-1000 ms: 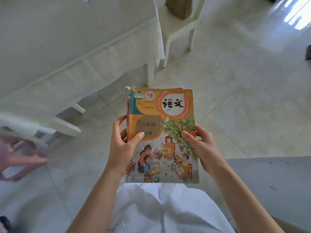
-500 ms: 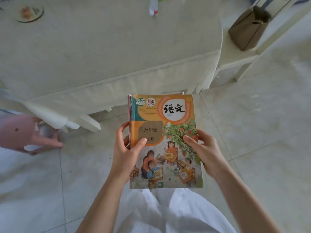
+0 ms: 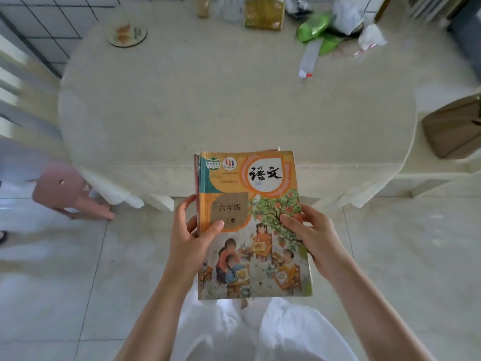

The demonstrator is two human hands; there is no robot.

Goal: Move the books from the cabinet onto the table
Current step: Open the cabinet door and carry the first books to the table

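Observation:
A thin stack of books (image 3: 252, 225) with an orange illustrated schoolbook on top is held flat in front of me, over the tiled floor. My left hand (image 3: 191, 238) grips its left edge, thumb on the cover. My right hand (image 3: 312, 238) grips the right edge, thumb on the cover as well. The stack's far end overlaps the near edge of the oval table (image 3: 208, 105), which has a pale cloth on it. Red edges of lower books show at the stack's left side. The cabinet is out of view.
At the table's far side lie a round coaster (image 3: 126, 35), a yellow packet (image 3: 264, 13), green and white plastic bags (image 3: 322, 29) and a white tube (image 3: 309, 57). A pink stool (image 3: 75, 194) stands at the left. A brown bag (image 3: 454, 131) sits on a white chair at the right.
My view has swung round to face the table, which now fills the upper frame straight ahead. The stack stays in both hands with the same grip.

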